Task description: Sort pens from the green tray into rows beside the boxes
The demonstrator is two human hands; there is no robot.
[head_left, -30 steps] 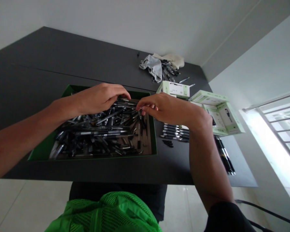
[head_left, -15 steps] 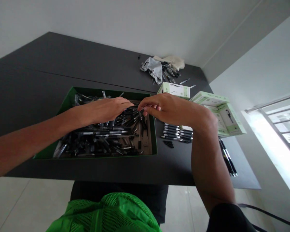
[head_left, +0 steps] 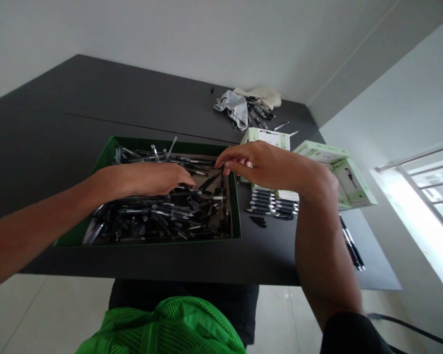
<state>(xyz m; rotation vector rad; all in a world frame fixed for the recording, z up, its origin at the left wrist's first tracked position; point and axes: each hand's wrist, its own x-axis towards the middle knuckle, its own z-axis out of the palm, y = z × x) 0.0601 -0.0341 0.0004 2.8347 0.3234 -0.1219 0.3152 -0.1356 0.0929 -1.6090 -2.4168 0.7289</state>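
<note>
A green-walled box holds a jumble of pens and clear and black pen parts. My left hand is palm down over the middle of the box, its fingers stretched forward and dipping among the parts; its palm and thumb are hidden. At the box's right rim, my right hand has thumb and fingers brought together in a pinch. Whatever lies between those fingertips is too small to make out. Just right of the box, rows of assembled black pens lie side by side, with a few small black pieces in front.
Green-and-white pen cartons stand behind my right hand, and an opened carton is farther right. Grey cloth, a cream cloth and loose pens lie at the back. More pens sit near the right edge.
My left hand has moved back to the left and slightly lower, away from my right fingertips. Parts in the box have shifted rightward. My right hand has barely moved.
</note>
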